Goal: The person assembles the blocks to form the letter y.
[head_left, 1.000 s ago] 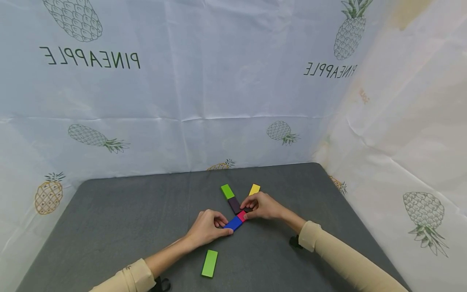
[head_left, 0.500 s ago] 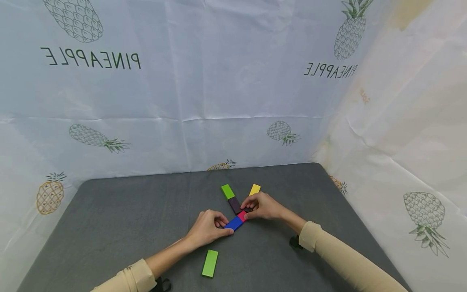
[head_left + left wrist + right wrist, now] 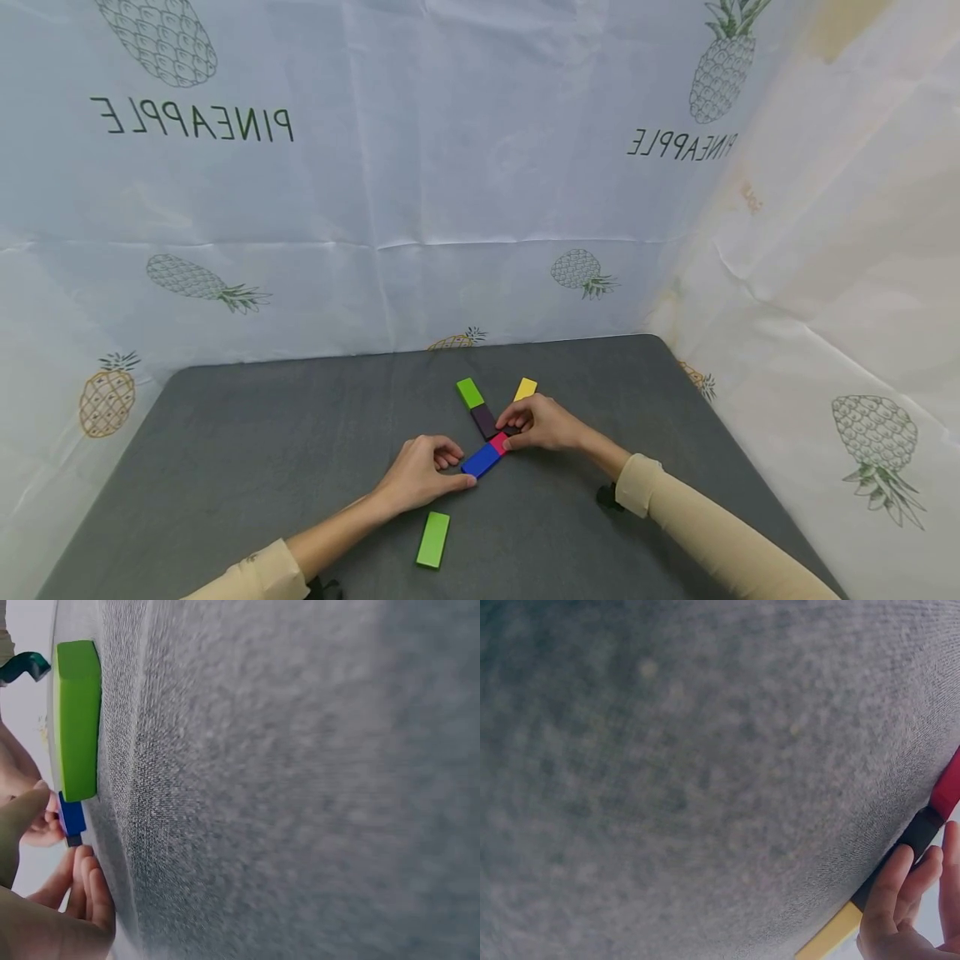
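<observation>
Dark-topped, coloured blocks form a Y on the table. My right hand (image 3: 546, 423) pinches a black block (image 3: 924, 826) near where it meets a red block (image 3: 498, 442); its fingers hide much of that black block. A blue block (image 3: 482, 461) adjoins the red one, at the lower left. My left hand (image 3: 420, 475) is beside the blue block, thumb near its lower corner, other fingers apart from it. A yellow block (image 3: 527, 388) extends beyond the black one. On the other branch lie a dark purple block (image 3: 484, 421) and a green block (image 3: 470, 392).
A separate green block (image 3: 433, 540) lies nearer the body, right of the left forearm; it is large in the left wrist view. The grey table (image 3: 300, 433) backs onto a white pineapple-print curtain (image 3: 465, 183), which also closes off the right side.
My left hand has loosened from the blue block and drawn slightly left and down. The right hand and the blocks keep their places, apart from a slight camera shift.
</observation>
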Motion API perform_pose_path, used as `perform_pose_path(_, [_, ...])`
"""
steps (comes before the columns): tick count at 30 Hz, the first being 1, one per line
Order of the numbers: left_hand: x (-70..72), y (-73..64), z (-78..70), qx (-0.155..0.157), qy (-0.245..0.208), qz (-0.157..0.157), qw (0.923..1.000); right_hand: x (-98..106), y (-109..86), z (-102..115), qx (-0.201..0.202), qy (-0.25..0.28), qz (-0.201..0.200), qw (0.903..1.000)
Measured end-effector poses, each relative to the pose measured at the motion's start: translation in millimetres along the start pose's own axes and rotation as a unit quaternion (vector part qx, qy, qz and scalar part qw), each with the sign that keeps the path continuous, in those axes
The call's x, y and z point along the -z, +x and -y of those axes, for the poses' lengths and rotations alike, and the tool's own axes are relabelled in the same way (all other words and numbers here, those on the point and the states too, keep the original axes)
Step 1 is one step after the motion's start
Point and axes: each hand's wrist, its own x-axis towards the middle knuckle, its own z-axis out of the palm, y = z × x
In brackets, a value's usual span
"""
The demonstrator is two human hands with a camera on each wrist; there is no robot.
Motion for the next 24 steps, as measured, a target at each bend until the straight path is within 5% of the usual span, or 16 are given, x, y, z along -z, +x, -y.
perform_pose_path(4, [6.5,-10.0,0.8,0.015,-0.004,0.010,0.9998,0.4,0.2,0.7,-0.001,0.003,0.001,1.0000])
perform_pose_path(9, [0.9,-17.1,33.9,0.019,-0.003,0.027,0.9994,1.5,-0.1,0.7,-0.001,0.007,0.003,1.0000])
perform_pose_path(11, [3.0,-23.4,33.0,0.019,-0.002,0.041,0.9990,1.8,-0.6,0.4,-0.002,0.006,0.003,1.0000])
perform_pose_path(15, [17.1,-43.0,3.0,0.015,0.001,0.059,0.9982,1.7,-1.5,0.1,0.000,0.007,0.003,1.0000])
perform_pose_path(24, [13.3,-72.1,4.3,0.005,0.024,0.064,0.9976,-0.4,-1.0,0.4,0.005,0.008,0.000,1.0000])
